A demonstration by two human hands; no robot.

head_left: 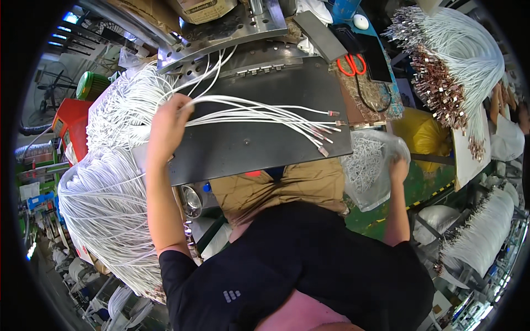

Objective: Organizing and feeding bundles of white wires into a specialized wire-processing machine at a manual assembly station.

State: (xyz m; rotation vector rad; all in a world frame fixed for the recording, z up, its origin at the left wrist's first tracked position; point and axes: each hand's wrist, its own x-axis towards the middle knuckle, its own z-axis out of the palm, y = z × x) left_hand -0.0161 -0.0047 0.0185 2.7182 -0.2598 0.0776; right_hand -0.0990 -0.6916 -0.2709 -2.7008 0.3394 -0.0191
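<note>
My left hand is closed at the near end of a small bunch of white cables. The cables fan out to the right across a dark metal plate, their tips bearing small metal terminals, some coppery. Off the plate's right edge hangs a clear plastic bag full of small white pieces. My right hand is at the bag's right side, its fingers curled at the plastic and partly hidden by it.
White cables lie heaped in a pile left of the plate, with a thick coil below. Red-handled scissors and a grey block lie at the back right. Beyond them hangs a large cable bundle. Another person's arm shows far right.
</note>
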